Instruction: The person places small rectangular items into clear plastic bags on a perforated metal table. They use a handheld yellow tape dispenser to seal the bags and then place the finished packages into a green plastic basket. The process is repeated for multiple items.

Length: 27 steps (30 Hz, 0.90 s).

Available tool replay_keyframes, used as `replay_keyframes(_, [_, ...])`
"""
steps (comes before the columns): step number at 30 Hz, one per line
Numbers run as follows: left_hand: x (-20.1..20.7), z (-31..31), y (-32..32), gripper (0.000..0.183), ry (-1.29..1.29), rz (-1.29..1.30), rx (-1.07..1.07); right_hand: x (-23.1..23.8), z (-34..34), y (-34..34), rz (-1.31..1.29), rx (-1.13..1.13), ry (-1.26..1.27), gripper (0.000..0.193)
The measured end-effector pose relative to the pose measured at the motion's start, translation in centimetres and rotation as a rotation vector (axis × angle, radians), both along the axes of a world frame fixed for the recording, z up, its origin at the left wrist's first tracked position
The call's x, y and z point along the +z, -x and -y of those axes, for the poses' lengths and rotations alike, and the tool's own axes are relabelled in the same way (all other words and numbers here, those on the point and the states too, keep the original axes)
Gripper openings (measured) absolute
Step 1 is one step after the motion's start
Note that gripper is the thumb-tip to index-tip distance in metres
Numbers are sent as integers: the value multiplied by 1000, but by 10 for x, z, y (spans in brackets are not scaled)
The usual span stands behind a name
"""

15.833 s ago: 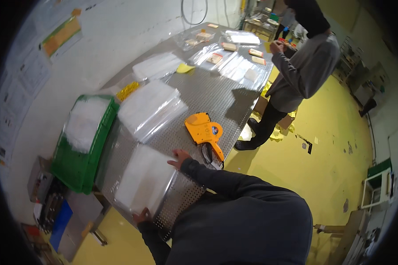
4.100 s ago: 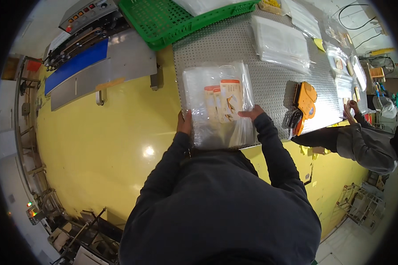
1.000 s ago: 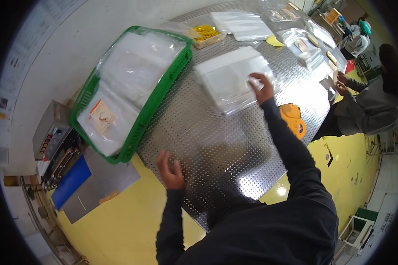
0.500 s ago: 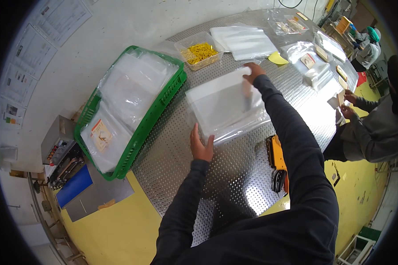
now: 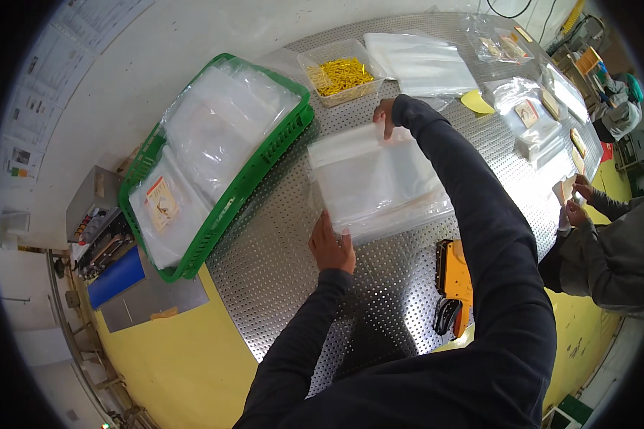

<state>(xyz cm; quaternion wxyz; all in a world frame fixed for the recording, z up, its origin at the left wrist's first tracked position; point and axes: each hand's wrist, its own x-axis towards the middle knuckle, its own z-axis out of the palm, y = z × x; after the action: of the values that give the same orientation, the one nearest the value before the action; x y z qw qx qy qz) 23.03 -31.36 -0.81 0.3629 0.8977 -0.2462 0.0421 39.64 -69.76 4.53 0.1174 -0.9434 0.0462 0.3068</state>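
"Lying how, that clear plastic-bag stack (image 5: 379,182)?"
"Slantwise on the bench (image 5: 261,264), near edge rising rightward; long axis unclear."
"Holding it?"
"Left hand (image 5: 331,249) spread at its near-left corner; right hand (image 5: 386,117) bent over the far edge, grip unclear."

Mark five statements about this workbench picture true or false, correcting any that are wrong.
1. The left hand is at the near left corner of the clear plastic stack. True.
2. The right hand is gripping the orange handheld tool. False: the right hand is at the stack's far edge, and the orange handheld tool lies on the metal table.
3. The green crate has clear plastic packs in it. True.
4. The small yellow pieces are scattered loose on the table. False: the small yellow pieces are in a clear tray.
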Motion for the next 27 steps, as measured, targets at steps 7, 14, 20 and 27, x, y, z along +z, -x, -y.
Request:
replay_keyframes(7, [-1, -2, 0, 62, 2, -33, 0, -10, 8, 17, 79, -75, -89, 81])
replay_keyframes(14, [2, -3, 0, 63, 33, -85, -13, -15, 3, 19, 109, -90, 33, 77])
replay_keyframes(20, [-3, -4, 1, 62, 23, -82, -8, -27, 16, 16, 33, -133, 2, 79])
replay_keyframes(27, [-18, -1, -4, 60, 165, 53, -26, -30, -2, 48, 346, -281, 116, 62])
